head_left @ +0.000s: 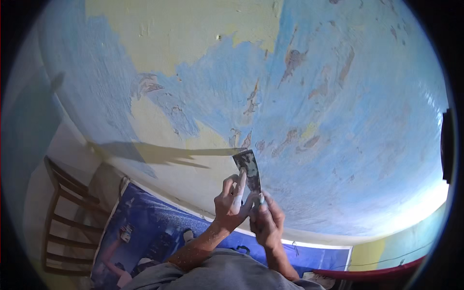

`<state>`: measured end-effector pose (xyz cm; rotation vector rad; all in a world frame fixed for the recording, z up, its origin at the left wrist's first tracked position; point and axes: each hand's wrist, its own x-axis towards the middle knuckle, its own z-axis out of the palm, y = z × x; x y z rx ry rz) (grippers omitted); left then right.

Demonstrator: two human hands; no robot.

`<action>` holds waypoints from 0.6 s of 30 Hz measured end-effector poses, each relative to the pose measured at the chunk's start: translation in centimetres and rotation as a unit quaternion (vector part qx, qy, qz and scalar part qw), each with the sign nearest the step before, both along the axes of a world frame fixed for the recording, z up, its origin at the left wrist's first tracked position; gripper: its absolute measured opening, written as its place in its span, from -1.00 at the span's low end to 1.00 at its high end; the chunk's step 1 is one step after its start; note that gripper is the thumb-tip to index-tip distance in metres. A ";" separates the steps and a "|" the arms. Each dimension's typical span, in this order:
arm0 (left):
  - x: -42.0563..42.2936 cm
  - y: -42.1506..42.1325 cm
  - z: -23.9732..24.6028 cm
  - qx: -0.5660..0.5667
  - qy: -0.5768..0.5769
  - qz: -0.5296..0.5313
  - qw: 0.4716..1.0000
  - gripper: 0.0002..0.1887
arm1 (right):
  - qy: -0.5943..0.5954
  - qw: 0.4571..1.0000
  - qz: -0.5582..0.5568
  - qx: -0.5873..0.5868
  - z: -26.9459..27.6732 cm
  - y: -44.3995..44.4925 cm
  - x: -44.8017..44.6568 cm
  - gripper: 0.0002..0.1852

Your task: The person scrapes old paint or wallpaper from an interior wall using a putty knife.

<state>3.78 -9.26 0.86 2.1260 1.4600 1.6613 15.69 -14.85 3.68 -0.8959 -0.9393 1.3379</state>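
A putty knife with a wide, stained metal blade (250, 166) stands nearly upright before the painted surface (217, 101). My right hand (267, 223) is closed around its handle, mostly hidden by the fingers. Against the blade's face rests the index finger of my left hand (232, 204), whose other fingers are bent and spread. Pale dust coats the fingers of both hands. Light blue and yellow paint covers the surface, with rough brown-grey bare patches, several close to the blade's tip.
A wooden slatted chair (52, 221) stands at the lower left. Beneath me lies a blue printed sheet (159, 214) with white dust on it. At the lower right runs a red edge (377, 274), and a dark object (446, 146) sits at the right rim.
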 end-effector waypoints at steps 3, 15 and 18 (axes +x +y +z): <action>-0.1 0.4 0.8 0.048 0.013 0.014 0.999 -0.32 | 0.035 0.999 0.009 -0.007 -0.2 -0.7 0.5 -0.51; 0.7 1.0 0.3 0.064 -0.006 -0.020 0.998 -0.39 | -0.059 0.998 0.020 0.017 1.6 -0.4 2.1 -0.53; 0.7 1.0 0.9 0.024 -0.028 -0.015 0.999 -0.33 | -0.101 0.995 0.004 0.015 2.3 -0.4 1.5 -0.51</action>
